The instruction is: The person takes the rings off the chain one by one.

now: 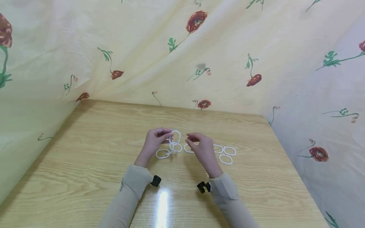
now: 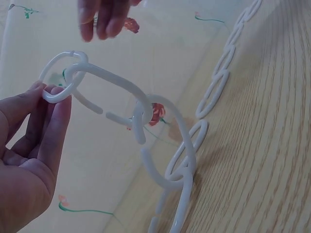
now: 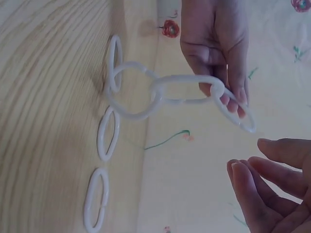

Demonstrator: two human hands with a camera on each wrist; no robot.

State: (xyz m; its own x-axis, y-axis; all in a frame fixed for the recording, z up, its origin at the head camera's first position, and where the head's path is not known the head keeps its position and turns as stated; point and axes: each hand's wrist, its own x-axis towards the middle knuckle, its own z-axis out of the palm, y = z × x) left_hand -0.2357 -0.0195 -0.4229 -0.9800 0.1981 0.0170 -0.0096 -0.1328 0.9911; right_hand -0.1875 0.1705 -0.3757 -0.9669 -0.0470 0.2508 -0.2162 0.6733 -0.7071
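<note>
While the left hand (image 1: 156, 137) pinches the top link (image 2: 56, 100) of the white chain (image 2: 109, 76), the links below hang from it toward the surface (image 1: 99, 152); the right hand (image 1: 201, 144), right of the chain and apart from it, has bent fingers and an empty grip. The chain's lowest link is cut off in the left wrist view, and whether the flat link (image 2: 204, 131) just behind the chain is joined to it is hard to tell. Right of the chain lie other white links (image 1: 226, 163), two partly covered by the right hand. Beyond the chain and to both its sides hangs a flowered cloth (image 1: 137, 57); nearer the person than the chain, black wrist devices (image 1: 156, 180) stick out beside pale sleeves (image 1: 119, 202).
</note>
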